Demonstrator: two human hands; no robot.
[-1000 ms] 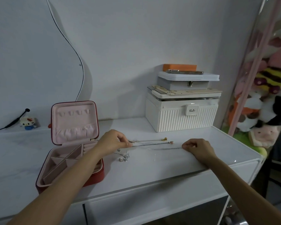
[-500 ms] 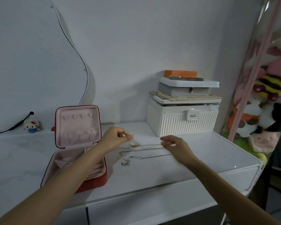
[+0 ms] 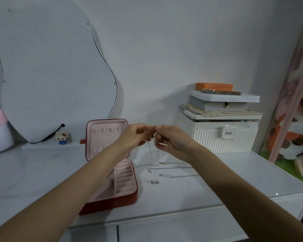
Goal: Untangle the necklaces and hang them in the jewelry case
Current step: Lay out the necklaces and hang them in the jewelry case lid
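Open red jewelry case with pink lining, lid upright, taken as landmark on white tabletop. Left hand and right hand raised together just right of the case lid, fingertips nearly touching, fingers curled in a pinch on the upper end of a thin silver chain necklace. Two strands hanging almost vertically below the pinch, long axis top to bottom, lower ends reaching the tabletop right of the case. Exact grip of each finger too small to resolve.

Remaining silver necklaces laid flat right of the case base, long axes running away from the case toward the right; a small silver pendant lying near the case's right front corner, seemingly at the end of the lifted chain.

Judged step: separating one chain from the rest. Row of hooks in the lid lying to the left of the pinch, level with it; left hand nearer, left forearm crossing over the case base.

Further right of the case: white ribbed storage box stacked with flat grey boxes and an orange one. Left of the case: small cat figurine, beneath a curvy-edged mirror. Possible obstruction: trailing strands catching on the flat chains when moved leftward.
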